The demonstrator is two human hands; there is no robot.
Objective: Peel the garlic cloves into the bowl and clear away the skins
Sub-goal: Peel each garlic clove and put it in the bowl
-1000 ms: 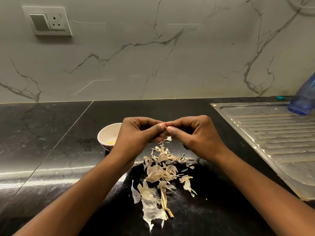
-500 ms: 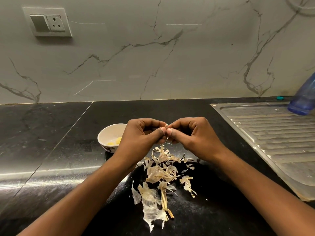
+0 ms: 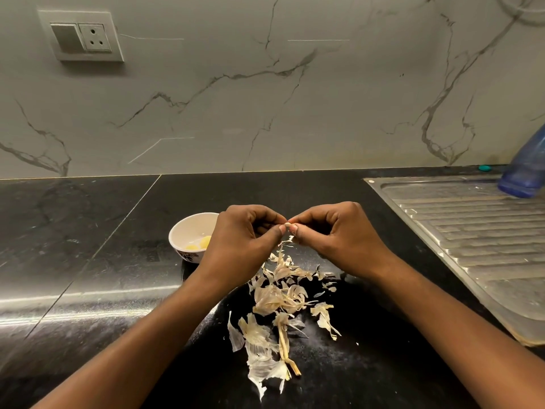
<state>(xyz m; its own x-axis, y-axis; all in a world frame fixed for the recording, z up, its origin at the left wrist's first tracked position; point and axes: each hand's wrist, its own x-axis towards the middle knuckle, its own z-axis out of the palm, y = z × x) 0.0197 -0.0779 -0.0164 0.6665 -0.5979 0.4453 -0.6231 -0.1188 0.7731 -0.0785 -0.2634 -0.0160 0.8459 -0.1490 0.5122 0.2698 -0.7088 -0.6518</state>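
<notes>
Not much moved in the last sec, but a pale clove [image 3: 286, 224] tip now shows between the fingertips, w/ a shred of skin [image 3: 288, 241] hanging below, so peeling is partway. Left hand [image 3: 244, 240] & right hand [image 3: 339, 237] each keep a tight pinch grip on it, above the skins pile [image 3: 280, 293] on the bench [image 3: 103, 261]. Bowl [image 3: 188, 228] w/ peeled cloves sits just beside the left hand, so prob. a short drop once it's bare.

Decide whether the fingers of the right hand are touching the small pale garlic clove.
Touching. The head view shows the fingers of the right hand pinching the small pale garlic clove, with no gap.
</notes>
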